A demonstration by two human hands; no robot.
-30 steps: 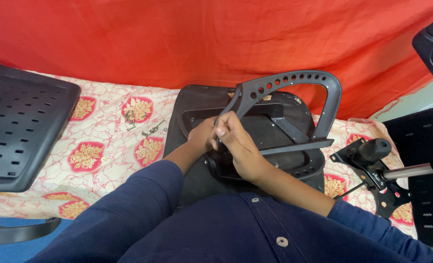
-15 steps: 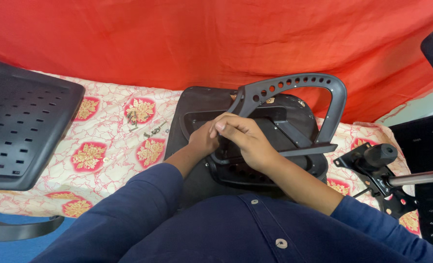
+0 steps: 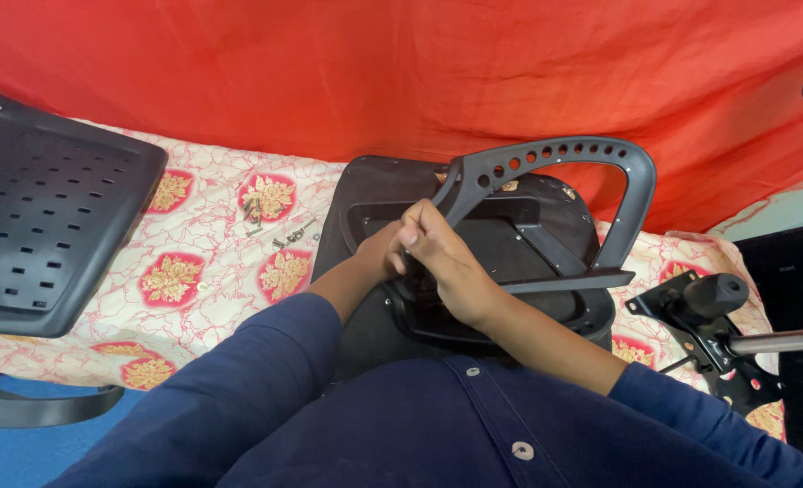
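While both hands (image 3: 424, 253) pinch the armrest (image 3: 555, 167) base on the seat (image 3: 374, 194), screws (image 3: 284, 230) lie unused; fastening looks unfinished.

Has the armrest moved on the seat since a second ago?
No. The armrest stands at the same spot on the seat base; both hands hold its lower end.

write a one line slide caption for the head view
Both hands, left hand and right hand, meet at the base of a perforated black armrest on an upturned chair seat, loose screws nearby.
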